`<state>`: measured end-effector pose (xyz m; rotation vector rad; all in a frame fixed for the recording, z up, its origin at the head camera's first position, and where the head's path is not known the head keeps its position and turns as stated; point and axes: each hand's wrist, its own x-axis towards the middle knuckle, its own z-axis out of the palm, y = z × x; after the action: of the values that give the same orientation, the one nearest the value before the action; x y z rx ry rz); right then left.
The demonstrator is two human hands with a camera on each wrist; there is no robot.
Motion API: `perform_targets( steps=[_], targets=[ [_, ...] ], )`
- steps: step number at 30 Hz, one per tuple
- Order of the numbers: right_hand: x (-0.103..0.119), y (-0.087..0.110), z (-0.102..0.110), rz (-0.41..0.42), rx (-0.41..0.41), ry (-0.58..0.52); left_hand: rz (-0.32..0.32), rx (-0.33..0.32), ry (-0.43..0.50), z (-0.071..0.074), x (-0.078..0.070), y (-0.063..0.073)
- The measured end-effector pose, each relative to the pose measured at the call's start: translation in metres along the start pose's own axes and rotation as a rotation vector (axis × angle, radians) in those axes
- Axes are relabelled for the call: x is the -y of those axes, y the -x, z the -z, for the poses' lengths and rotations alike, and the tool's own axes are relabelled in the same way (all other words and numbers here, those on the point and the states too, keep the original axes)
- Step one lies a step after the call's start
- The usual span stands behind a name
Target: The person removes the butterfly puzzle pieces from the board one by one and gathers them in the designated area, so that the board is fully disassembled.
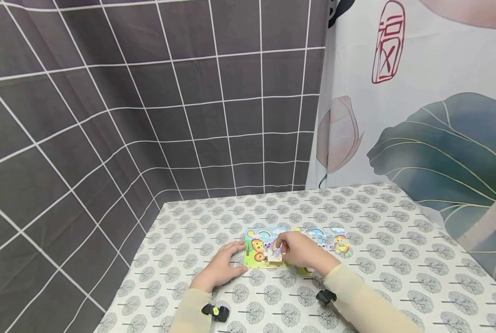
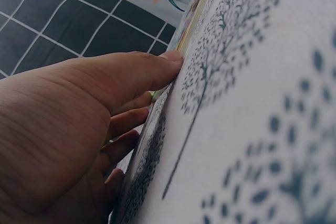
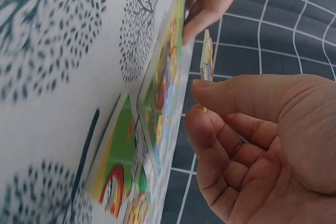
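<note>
A colourful jigsaw puzzle board point(image 1: 256, 247) with a butterfly and rainbow picture lies flat on the table. My left hand point(image 1: 220, 268) steadies its left side, thumb and fingers extended; in the left wrist view the thumb point(image 2: 170, 60) rests at the board's edge. Over the board's right part, my right hand point(image 1: 304, 249) pinches a thin puzzle piece point(image 3: 207, 59) between thumb and index finger. The right wrist view shows that piece raised above the board and seen nearly edge-on. Part of the board is hidden beneath the right hand.
Right of the board lies a second picture point(image 1: 341, 245) in similar colours, partly behind the right forearm; loose pieces point(image 3: 118, 177) show there. A tree-print cloth point(image 1: 269, 296) covers the table. A dark grid curtain point(image 1: 239, 115) hangs behind and to the left.
</note>
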<state>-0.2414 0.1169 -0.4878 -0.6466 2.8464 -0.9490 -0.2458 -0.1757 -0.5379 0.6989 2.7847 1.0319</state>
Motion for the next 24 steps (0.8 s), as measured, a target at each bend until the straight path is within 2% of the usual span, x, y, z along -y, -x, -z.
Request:
perform_targets(
  steps=[7, 17, 24],
  targets=[
    [-0.010, 0.012, 0.010, -0.012, -0.022, -0.007, 0.001, -0.001, 0.004, -0.001, 0.001, -0.001],
    [-0.030, 0.034, 0.022, -0.114, -0.050, -0.051, -0.012, -0.003, -0.003, -0.002, 0.005, -0.001],
    [-0.049, 0.048, 0.029, -0.100, -0.076, -0.032, -0.004, -0.002, 0.003, -0.002, 0.005, -0.001]
  ],
)
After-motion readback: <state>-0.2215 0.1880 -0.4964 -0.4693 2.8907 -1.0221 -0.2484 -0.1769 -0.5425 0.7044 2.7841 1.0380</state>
